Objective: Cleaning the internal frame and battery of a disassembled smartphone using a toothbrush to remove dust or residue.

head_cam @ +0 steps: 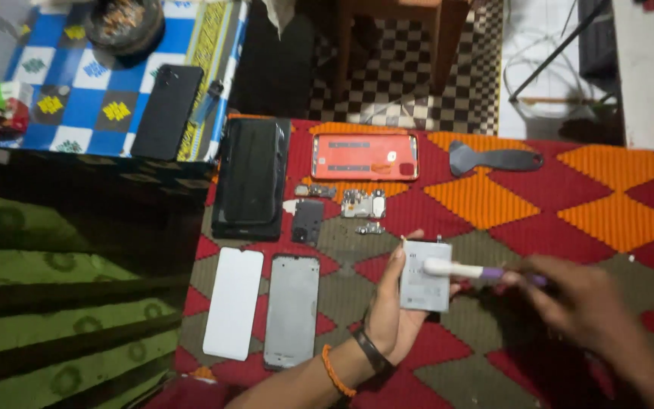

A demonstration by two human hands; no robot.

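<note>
My left hand (392, 303) holds a flat grey phone battery (425, 276) upright over the red and orange patterned mat (615, 197). My right hand (577, 303), blurred, grips a white and purple pen-like tool (467, 270) whose white tip rests on the battery's upper part. Just left of the battery lie a grey phone frame (291, 310) and a white screen panel (234, 303). Small circuit boards (363, 204) and a dark cover piece (307, 222) lie above the hand.
A black phone screen (251, 178) and an orange back cover (365, 157) lie at the mat's far side, with a dark scraper (493, 160) to the right. A black phone (166, 111) rests on a blue patterned cloth (77, 83). Green bedding (47, 318) is at left.
</note>
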